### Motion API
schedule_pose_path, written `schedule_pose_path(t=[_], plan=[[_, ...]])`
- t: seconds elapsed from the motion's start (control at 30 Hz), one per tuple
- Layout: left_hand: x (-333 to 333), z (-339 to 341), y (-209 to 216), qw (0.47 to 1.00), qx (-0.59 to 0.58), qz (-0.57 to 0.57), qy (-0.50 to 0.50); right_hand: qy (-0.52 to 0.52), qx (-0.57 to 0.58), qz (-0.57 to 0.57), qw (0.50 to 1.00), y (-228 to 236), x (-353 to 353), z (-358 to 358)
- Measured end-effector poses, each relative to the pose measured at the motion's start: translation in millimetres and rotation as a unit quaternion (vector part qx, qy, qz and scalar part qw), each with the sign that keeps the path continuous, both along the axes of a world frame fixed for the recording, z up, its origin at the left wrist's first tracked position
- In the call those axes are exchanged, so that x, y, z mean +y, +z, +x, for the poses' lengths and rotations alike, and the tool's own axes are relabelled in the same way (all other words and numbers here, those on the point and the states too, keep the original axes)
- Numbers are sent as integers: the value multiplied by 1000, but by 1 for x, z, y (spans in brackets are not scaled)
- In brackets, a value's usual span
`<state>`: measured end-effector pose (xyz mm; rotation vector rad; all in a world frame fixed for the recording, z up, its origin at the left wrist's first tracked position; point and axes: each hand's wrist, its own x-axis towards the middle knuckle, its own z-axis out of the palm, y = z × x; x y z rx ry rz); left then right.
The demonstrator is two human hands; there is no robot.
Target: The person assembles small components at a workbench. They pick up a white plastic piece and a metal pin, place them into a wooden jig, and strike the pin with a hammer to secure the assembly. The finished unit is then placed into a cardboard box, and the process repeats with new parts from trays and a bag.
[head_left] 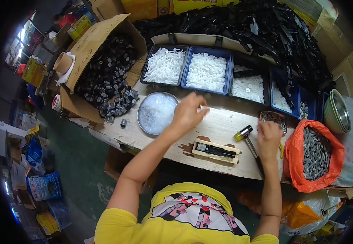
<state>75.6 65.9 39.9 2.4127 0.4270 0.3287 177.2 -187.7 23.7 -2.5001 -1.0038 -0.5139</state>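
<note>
My left hand [188, 112] hovers over the bench, right of a round metal bowl [139, 118] of translucent whitish small pieces. Its fingers are curled together; anything between them is too small to make out. My right hand [269, 138] is at the near edge of a small tray [280, 118] of tiny metal pieces, fingertips bent together, with their contents hidden. Between my forearms sits a pale wooden block [235, 157] with a black and grey mechanism [216, 150] lying in its recess. A hammer [243, 133] with a yellow-and-dark head lies beside my right hand.
Plastic bins [228, 87] of white parts line the back, before a heap of black parts [257, 28]. Left is a cardboard box [99, 30] spilling dark blocks [115, 93]. Right are a red bag [292, 158] of grey metal pieces and stacked bowls [333, 112].
</note>
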Motion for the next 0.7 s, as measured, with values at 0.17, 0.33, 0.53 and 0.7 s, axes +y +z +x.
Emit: schedule_pose_path(t=[0.17, 0.33, 0.53, 0.7], plan=[[29, 89, 14, 983, 4, 162, 82, -117, 12, -163, 980, 1, -16, 42], [38, 135, -3, 979, 23, 200, 37, -101, 22, -197, 975, -12, -13, 56], [54, 117, -10, 991, -29, 129, -4, -70, 58, -184, 979, -13, -11, 53], [63, 104, 4, 998, -65, 23, 17, -34, 71, -69, 994, -13, -21, 52]])
